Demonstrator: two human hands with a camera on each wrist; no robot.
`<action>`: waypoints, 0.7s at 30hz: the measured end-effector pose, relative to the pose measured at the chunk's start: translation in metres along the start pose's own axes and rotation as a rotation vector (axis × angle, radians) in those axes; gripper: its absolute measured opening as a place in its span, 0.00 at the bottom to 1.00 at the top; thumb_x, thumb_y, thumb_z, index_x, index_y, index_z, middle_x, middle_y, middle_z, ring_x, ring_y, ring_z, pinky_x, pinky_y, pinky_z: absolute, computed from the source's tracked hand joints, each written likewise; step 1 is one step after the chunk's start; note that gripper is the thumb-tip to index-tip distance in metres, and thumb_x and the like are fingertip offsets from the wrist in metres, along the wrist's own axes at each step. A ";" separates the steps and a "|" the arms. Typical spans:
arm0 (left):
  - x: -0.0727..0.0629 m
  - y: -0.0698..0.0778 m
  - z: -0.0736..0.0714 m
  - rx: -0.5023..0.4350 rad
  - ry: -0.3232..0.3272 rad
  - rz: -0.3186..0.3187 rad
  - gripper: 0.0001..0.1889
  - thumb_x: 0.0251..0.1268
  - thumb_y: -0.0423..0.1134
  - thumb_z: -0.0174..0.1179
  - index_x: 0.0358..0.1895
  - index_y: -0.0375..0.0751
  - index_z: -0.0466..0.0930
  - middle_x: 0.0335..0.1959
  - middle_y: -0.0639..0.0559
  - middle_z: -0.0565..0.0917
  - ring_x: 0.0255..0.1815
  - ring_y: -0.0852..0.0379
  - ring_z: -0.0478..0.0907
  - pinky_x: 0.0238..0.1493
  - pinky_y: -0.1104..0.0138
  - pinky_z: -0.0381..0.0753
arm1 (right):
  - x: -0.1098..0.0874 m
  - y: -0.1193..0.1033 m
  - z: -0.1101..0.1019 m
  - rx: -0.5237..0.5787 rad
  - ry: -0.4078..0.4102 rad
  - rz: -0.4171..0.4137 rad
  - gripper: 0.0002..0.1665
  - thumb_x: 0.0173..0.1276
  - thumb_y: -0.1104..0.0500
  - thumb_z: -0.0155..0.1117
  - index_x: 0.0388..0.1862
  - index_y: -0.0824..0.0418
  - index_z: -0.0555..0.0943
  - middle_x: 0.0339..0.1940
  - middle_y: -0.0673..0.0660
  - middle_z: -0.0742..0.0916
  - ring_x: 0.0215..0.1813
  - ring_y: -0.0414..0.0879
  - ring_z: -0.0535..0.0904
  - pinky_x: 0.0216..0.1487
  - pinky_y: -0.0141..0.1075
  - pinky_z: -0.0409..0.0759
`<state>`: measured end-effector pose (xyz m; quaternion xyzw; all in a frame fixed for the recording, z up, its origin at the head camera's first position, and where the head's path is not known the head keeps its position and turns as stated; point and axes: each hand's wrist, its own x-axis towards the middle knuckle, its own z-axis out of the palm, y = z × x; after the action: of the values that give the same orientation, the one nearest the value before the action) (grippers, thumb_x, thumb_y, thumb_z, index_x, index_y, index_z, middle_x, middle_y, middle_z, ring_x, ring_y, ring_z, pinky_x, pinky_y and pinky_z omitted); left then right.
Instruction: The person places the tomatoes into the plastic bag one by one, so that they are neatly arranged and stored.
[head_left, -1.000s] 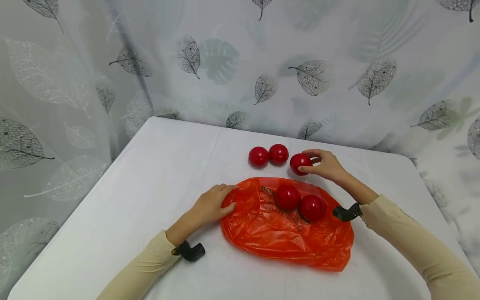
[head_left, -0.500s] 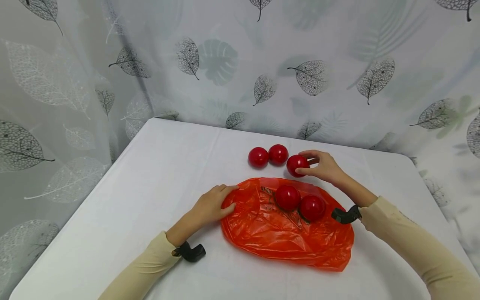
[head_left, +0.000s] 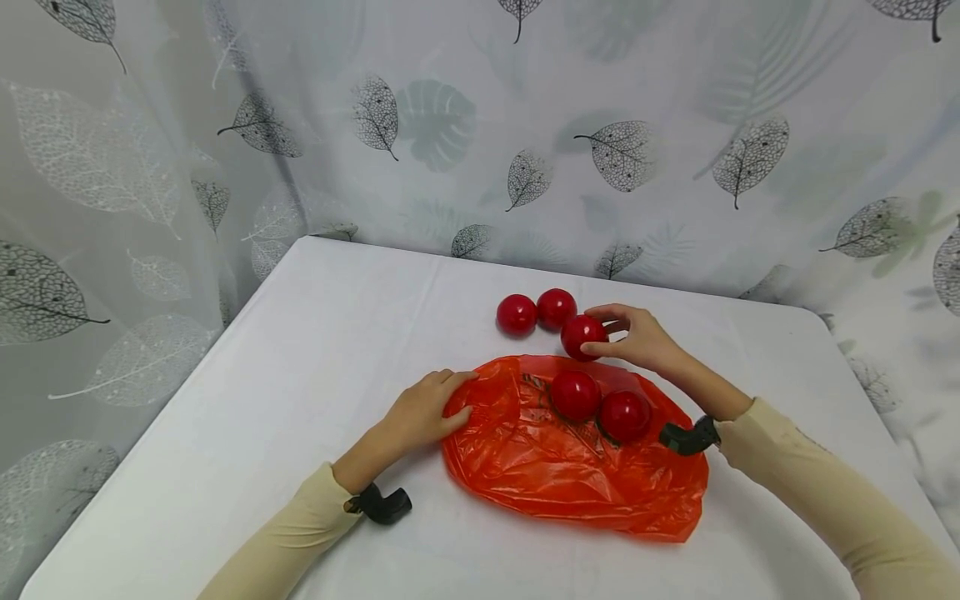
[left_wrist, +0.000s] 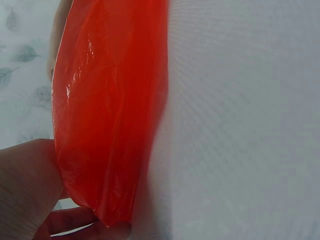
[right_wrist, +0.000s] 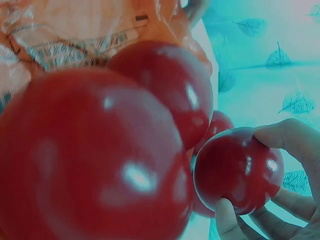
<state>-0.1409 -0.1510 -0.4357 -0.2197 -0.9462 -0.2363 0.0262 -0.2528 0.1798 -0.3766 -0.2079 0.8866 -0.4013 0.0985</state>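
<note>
An orange-red plastic bag (head_left: 555, 475) lies spread on the white table, two shiny red balls (head_left: 626, 416) resting side by side on it. At its left end, my left hand (head_left: 423, 408) grips the bag; in the left wrist view, thumb and fingers stand on either side of the bag's edge (left_wrist: 107, 125). My right hand (head_left: 637, 337) holds another red ball (head_left: 579, 337) between thumb and fingers, just beyond the bag's far edge. The right wrist view shows this held ball (right_wrist: 235, 170) behind the two large near ones.
Two more red balls (head_left: 517, 315) sit close together behind the bag, just left of the held one. White table (head_left: 352, 317) extends to the left. A leaf-patterned curtain (head_left: 465, 125) hangs behind the table's far edge.
My right hand has moved left and slightly nearer with its red ball, bringing it toward the bag's far edge. My left hand and the bag have stayed put.
</note>
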 end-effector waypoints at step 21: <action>-0.001 0.001 -0.001 -0.008 -0.009 -0.008 0.25 0.63 0.42 0.63 0.63 0.42 0.74 0.48 0.46 0.81 0.49 0.50 0.78 0.48 0.57 0.83 | -0.009 -0.028 0.017 0.096 -0.073 -0.048 0.33 0.60 0.59 0.73 0.63 0.65 0.74 0.58 0.65 0.81 0.56 0.59 0.79 0.51 0.46 0.83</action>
<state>-0.1401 -0.1511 -0.4347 -0.2172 -0.9461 -0.2394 0.0204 -0.2311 0.1552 -0.3667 -0.2389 0.8569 -0.4376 0.1310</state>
